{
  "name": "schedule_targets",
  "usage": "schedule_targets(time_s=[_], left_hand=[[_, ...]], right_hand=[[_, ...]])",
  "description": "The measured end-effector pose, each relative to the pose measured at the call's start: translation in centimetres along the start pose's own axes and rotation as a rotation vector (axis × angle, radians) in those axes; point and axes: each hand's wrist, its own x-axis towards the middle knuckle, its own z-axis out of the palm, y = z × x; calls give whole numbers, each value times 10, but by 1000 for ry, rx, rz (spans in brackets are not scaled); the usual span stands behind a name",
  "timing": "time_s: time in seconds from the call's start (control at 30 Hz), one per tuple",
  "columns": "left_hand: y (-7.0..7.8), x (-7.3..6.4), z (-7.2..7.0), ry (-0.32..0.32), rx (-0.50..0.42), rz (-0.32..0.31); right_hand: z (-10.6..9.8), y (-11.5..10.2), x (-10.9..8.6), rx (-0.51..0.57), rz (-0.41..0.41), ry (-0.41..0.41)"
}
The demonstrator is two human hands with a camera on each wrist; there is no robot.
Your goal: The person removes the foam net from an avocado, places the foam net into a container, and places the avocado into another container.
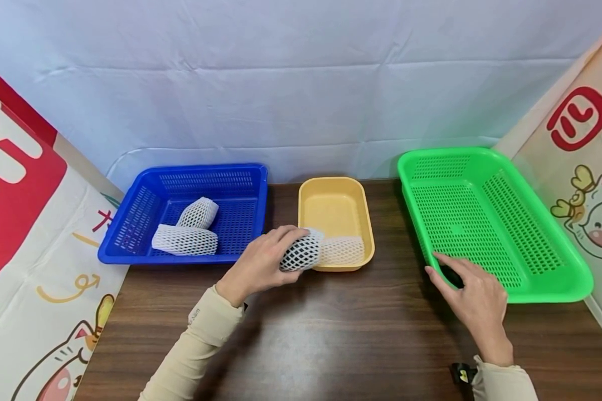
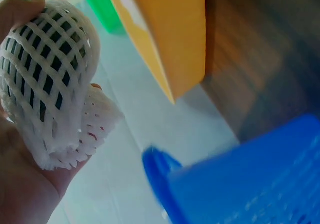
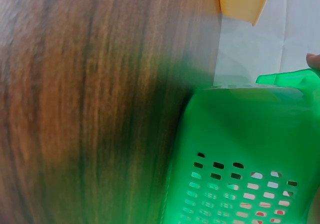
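Mid-frame, the left hand (image 1: 265, 259) had its fingers round a netted lump (image 1: 303, 252) beside the yellow tray (image 1: 331, 210); the right hand (image 1: 474, 291) (grip unclear) was lower right.

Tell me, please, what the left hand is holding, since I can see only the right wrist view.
Observer: The left hand grips a dark item inside a white foam net.
Operator: Thank you; are there any more nets like that one?
Observer: Yes, two more foam nets lie in a blue basket.
Operator: And where does that basket stand relative to the yellow tray?
Observer: In the head view, the basket stands to the left of the tray.
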Motion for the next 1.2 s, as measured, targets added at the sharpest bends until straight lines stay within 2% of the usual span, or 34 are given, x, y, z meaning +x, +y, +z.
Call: schedule_targets(time_s=[0.2, 0.37, 0.63, 1.2], left_hand=[[13, -2, 18, -61, -28, 83], [24, -4, 31, -115, -57, 110], [35, -7, 48, -183, -106, 124], [55, -18, 84, -361, -153, 94]], right_hand=[[1, -1, 1, 0, -1, 9], [1, 0, 1, 1, 1, 18], [1, 0, 1, 0, 5, 9], [1, 0, 0, -1, -5, 10]])
